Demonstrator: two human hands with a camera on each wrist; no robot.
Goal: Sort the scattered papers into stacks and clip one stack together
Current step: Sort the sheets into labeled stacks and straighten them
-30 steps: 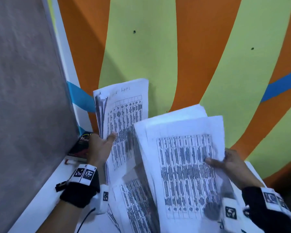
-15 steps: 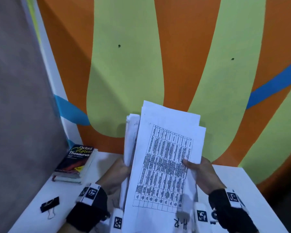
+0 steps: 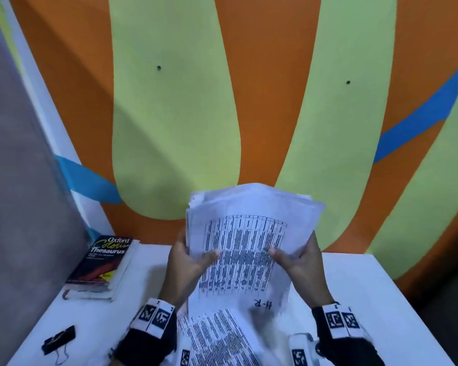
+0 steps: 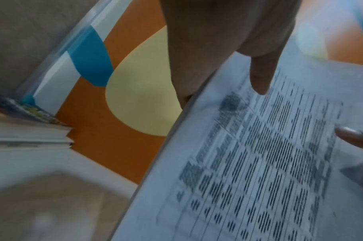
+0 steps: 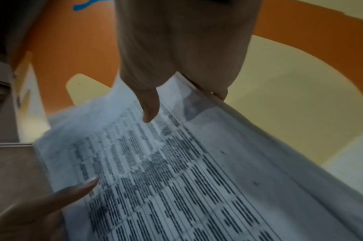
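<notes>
A stack of white papers (image 3: 249,233) printed with black tables stands upright above the white table (image 3: 376,299), held between both hands. My left hand (image 3: 188,260) grips its left edge, thumb on the front sheet and fingers behind. My right hand (image 3: 299,257) grips the right edge the same way. The left wrist view shows the papers (image 4: 259,163) under the left thumb; the right wrist view shows the papers (image 5: 176,171) under the right thumb. More printed sheets (image 3: 217,339) lie flat on the table below. A black binder clip (image 3: 58,339) lies at the front left.
A dark Oxford thesaurus (image 3: 103,262) lies at the back left of the table, near a grey partition (image 3: 24,207). An orange, green and blue painted wall (image 3: 249,101) stands right behind the table. The table's right edge drops off beside my right wrist.
The two fanned bundles came together into one stack, which has sunk toward the table. My left thumb moved onto the front sheet. The view tilted down, so the book and clip now show.
</notes>
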